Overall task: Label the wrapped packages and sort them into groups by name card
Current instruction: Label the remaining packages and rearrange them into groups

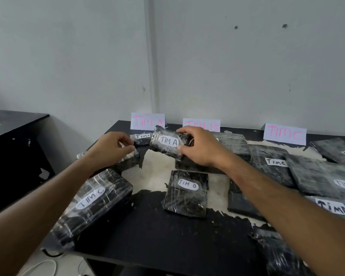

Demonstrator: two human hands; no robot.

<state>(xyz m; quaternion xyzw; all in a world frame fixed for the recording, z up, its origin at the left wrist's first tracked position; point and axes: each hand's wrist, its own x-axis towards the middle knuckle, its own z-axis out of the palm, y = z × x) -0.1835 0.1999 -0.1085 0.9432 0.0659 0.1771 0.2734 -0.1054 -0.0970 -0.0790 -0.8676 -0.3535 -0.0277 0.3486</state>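
Note:
My right hand (197, 148) holds a black plastic-wrapped package labelled TIM A (165, 145) in the air, just in front of the TIM A name card (147, 121). My left hand (113, 148) pinches the edge of another wrapped package (127, 159) at the table's left; a small package labelled TIM A (142, 138) lies behind it. The TIM B card (201, 124) and TIM C card (284, 134) stand along the back edge. A TIM B package (186, 193) lies in the middle and a large TIM C package (92, 204) at the front left.
The black table (157, 236) has a worn, peeling top. Several more labelled packages crowd the right side, among them a TIM C package (271, 164) and a TIM B package (333, 208). A second dark desk (14, 120) stands at the left. A white wall rises behind.

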